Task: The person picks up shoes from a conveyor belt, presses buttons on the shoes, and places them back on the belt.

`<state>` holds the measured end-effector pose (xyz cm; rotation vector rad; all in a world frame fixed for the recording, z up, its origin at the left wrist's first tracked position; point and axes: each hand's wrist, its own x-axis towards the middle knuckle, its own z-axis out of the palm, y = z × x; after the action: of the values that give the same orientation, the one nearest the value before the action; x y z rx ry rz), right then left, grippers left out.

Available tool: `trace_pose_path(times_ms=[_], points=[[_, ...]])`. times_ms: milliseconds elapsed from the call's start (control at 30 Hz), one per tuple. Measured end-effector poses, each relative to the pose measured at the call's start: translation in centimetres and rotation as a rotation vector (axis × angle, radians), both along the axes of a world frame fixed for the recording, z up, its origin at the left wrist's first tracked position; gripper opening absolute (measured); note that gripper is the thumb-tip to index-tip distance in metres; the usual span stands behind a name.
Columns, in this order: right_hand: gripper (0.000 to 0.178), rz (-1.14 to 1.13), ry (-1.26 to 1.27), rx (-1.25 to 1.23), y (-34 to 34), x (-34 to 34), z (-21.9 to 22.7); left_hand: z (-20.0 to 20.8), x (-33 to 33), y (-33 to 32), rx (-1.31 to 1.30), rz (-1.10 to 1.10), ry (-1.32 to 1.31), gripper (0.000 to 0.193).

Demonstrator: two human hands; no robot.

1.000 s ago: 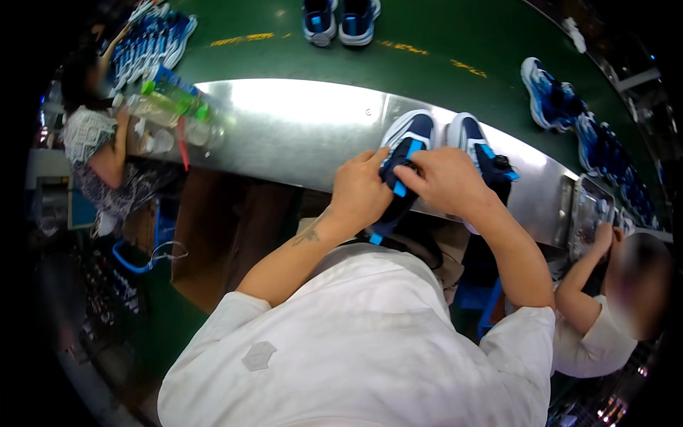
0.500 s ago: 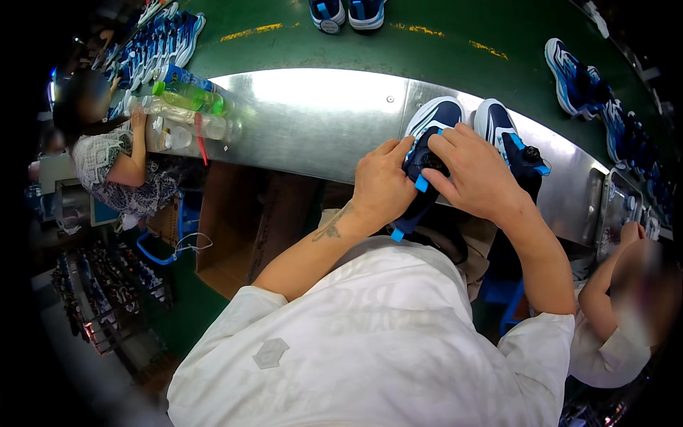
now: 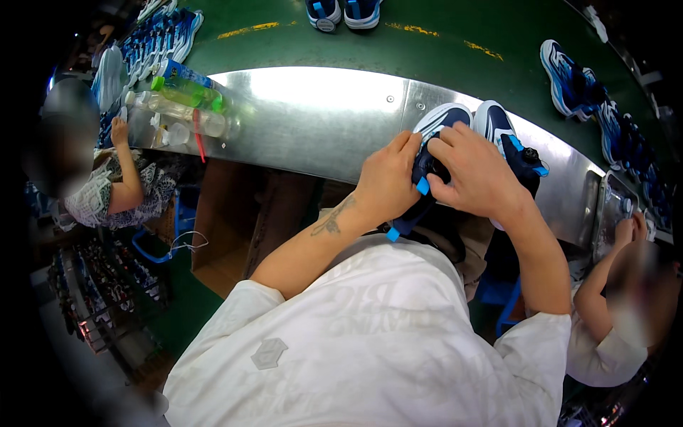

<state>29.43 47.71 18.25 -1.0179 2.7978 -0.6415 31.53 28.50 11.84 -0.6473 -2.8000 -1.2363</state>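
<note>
A navy and white sneaker (image 3: 449, 114) with light blue tabs lies at the near edge of the metal bench (image 3: 306, 114), its toe pointing away from me. My left hand (image 3: 388, 174) grips its left side, fingers bent at the upper. From the right, my right hand (image 3: 475, 171) is closed over the shoe's opening, with the thumb beside a blue tab. Both hands cover most of the collar and tongue, so what the fingertips pinch is hidden. Just right of it stands the matching sneaker (image 3: 492, 117), with a round black dial on its upper and no hand on it.
Past the bench runs a green belt (image 3: 270, 53) carrying sneakers (image 3: 363, 14). Bottles, including a green one (image 3: 186, 94), lie at left beside a red strip (image 3: 198, 135). Co-workers sit on both sides; a metal tray (image 3: 615, 203) is at right. Below the bench is a cardboard box (image 3: 220, 228).
The held sneaker and my left hand have shifted slightly right. My grip stays about the same. The left co-worker's hand has moved from the bottles toward a shoe at the far left.
</note>
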Motion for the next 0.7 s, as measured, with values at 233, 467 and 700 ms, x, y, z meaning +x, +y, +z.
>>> trace_pose_path(times_ms=[233,467,700], points=[[0.032,-0.035,0.067,-0.027,0.3,-0.5,-0.2,-0.4,-0.2,0.0,-0.055,0.009,-0.078,0.058],[0.05,-0.281,-0.056,0.143,-1.0,2.7,1.1,-0.3,-0.2,0.0,-0.058,0.022,-0.135,0.056],[0.027,-0.117,0.086,0.113,0.4,2.1,1.8,-0.3,-0.6,0.2,-0.077,0.005,-0.115,0.056]])
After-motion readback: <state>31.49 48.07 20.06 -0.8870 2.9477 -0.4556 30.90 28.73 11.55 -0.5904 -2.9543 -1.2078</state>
